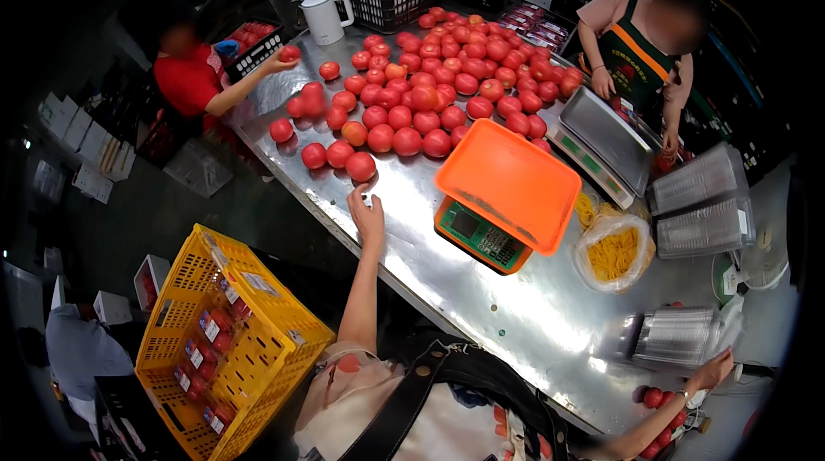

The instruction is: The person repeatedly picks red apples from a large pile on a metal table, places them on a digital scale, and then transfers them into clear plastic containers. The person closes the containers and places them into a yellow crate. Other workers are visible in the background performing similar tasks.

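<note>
My left hand (367,216) is over the steel table (445,313), just short of a red tomato (360,166) at the near edge of a large loose heap of tomatoes (425,74). Its thumb and fingers are apart, with nothing visible between them. Far to the right, my right hand (712,371) reaches beside a nested stack of clear plastic trays (677,335) and a crumpled white plastic bag (731,322). Whether its fingers grip anything is unclear. Several tomatoes (653,397) lie under my right forearm.
An orange-topped scale (509,187), a steel-topped scale (606,139) and a bag of yellow rubber bands (612,255) stand on the table. A yellow crate (258,358) holds packed tomatoes. One co-worker (193,81) holds a tomato; another (638,42) works behind the steel scale.
</note>
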Motion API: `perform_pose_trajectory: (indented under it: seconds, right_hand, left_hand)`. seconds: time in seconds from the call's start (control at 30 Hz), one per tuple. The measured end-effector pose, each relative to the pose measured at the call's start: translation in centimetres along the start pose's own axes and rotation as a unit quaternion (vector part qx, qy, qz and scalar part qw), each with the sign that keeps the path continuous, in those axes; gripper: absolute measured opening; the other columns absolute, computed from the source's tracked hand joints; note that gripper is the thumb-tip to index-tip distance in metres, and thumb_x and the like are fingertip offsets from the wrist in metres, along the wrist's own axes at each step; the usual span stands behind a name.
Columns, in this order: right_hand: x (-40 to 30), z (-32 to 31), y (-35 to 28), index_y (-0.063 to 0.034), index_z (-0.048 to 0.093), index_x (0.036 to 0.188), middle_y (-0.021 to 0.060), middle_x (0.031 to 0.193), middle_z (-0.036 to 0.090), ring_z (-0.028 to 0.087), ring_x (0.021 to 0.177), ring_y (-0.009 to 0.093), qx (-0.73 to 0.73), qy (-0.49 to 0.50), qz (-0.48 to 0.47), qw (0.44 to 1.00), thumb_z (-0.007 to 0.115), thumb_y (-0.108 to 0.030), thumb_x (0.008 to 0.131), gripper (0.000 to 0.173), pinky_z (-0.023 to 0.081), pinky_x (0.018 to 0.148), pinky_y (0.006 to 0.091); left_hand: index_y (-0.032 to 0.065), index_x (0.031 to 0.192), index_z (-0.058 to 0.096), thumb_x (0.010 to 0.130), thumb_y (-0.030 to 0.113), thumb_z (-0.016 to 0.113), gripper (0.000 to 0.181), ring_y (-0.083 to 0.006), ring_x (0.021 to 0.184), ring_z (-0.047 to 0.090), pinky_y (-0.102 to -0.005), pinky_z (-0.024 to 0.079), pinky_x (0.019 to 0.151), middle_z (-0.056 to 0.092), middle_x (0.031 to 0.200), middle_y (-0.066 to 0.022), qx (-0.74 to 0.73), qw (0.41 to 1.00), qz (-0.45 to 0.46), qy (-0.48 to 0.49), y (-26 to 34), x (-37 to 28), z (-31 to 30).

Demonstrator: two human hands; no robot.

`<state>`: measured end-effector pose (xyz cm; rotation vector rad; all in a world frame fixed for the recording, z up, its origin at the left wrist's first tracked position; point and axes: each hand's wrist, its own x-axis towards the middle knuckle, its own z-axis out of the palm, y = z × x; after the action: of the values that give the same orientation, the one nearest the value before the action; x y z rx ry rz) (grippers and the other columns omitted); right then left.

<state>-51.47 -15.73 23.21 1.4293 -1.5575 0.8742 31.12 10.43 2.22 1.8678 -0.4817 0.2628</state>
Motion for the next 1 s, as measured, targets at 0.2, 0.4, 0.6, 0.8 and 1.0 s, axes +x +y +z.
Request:
perform_pose_trajectory:
  seconds: [0.2,0.4,0.6,0.8,1.0]
  right_hand:
    - [-6.4,-7.7,-16.1,-0.0016,0.064,0.095,0.0122,0.088,0.062,0.060,0.078,0.026,0.188,-0.117,-0.049,0.974,0.059,-0.013,0.094,0.013,0.050,0.071,0.0343]
    - [-21.7,-13.7,-30.5,0.0000,0.060,0.085,0.0143,0.079,0.057,0.054,0.070,0.030,0.326,-0.441,0.001,0.837,0.062,-0.006,0.087,0.007,0.043,0.065,0.0377]
    - [-21.9,-16.2,-38.6,-0.0010,0.063,0.098,0.0141,0.086,0.060,0.060,0.076,0.030,0.384,-0.456,-0.027,0.802,0.064,-0.008,0.086,0.014,0.047,0.071,0.0377]
    - [-22.1,-18.5,-48.3,0.0016,0.063,0.096,0.0131,0.084,0.063,0.064,0.074,0.022,0.520,-0.540,-0.035,0.661,0.063,-0.003,0.087,0.010,0.050,0.069,0.0309]
    - [-25.7,-19.7,-57.4,-0.0036,0.065,0.097,0.0151,0.090,0.064,0.063,0.081,0.035,0.557,-0.627,-0.140,0.527,0.061,-0.013,0.088,0.013,0.051,0.070,0.0379]
  left_hand:
    - [0.0029,0.125,0.048,0.079,0.010,0.063,0.049,-0.0409,0.116,0.043,-0.0467,0.035,0.100,0.045,0.123,-0.0239,0.101,0.991,-0.001,0.085,-6.8,8.0,-1.2]
    - [0.0132,0.140,0.035,0.070,0.013,0.072,0.079,-0.0485,0.126,0.033,-0.0516,0.034,0.105,0.031,0.142,-0.0265,0.221,0.973,-0.069,0.008,-10.5,16.6,-1.8]
    - [0.0133,0.134,0.043,0.064,0.021,0.078,0.079,-0.0421,0.120,0.045,-0.0470,0.041,0.101,0.041,0.134,-0.0228,0.203,0.967,-0.040,-0.148,-17.3,23.0,-4.2]
    - [0.0074,0.124,0.055,0.070,0.035,0.078,0.064,-0.0332,0.108,0.057,-0.0381,0.046,0.094,0.055,0.115,-0.0196,0.126,0.940,-0.041,-0.315,-14.9,23.9,-5.9]
    - [-0.0012,0.124,0.055,0.078,0.045,0.073,0.067,-0.0357,0.105,0.060,-0.0405,0.045,0.092,0.063,0.110,-0.0223,0.116,0.975,-0.015,-0.190,-11.5,27.6,-2.1]
